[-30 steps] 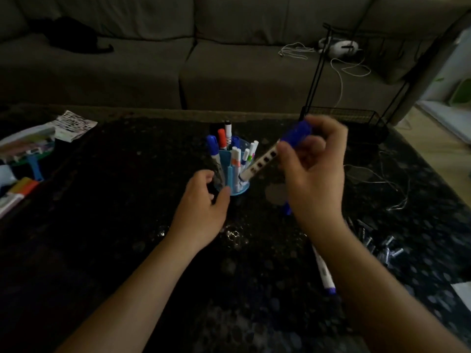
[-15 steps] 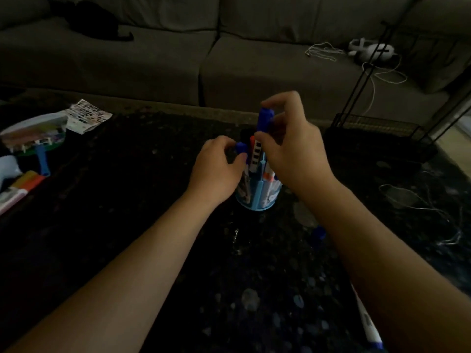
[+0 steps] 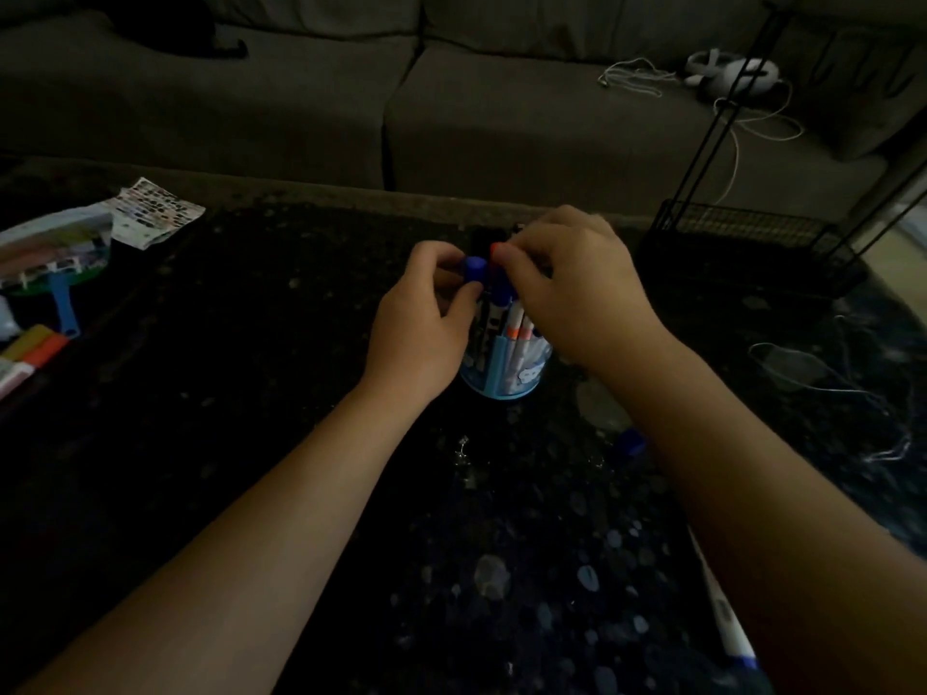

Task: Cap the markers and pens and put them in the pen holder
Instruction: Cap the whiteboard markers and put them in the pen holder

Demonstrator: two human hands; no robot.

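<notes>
A round blue pen holder (image 3: 506,373) stands mid-table, packed with several capped markers. My left hand (image 3: 421,323) curls round a blue-capped marker (image 3: 474,269) at the holder's left side. My right hand (image 3: 577,288) reaches over the top from the right, its fingers on another blue-capped marker (image 3: 499,290) standing in the holder, beside an orange cap (image 3: 496,249). A white marker with a blue end (image 3: 727,629) lies on the table under my right forearm. A loose blue cap (image 3: 631,442) lies next to that forearm.
The dark speckled table (image 3: 301,494) carries packaging and highlighters (image 3: 35,348) at the left edge. A black wire rack (image 3: 752,243) stands at the far right, with thin cables (image 3: 822,373) in front of it. A grey sofa (image 3: 451,117) runs behind.
My right hand brought the blue-capped marker from above and right down into the holder. My left hand moved up from the table to the markers at the holder's left.
</notes>
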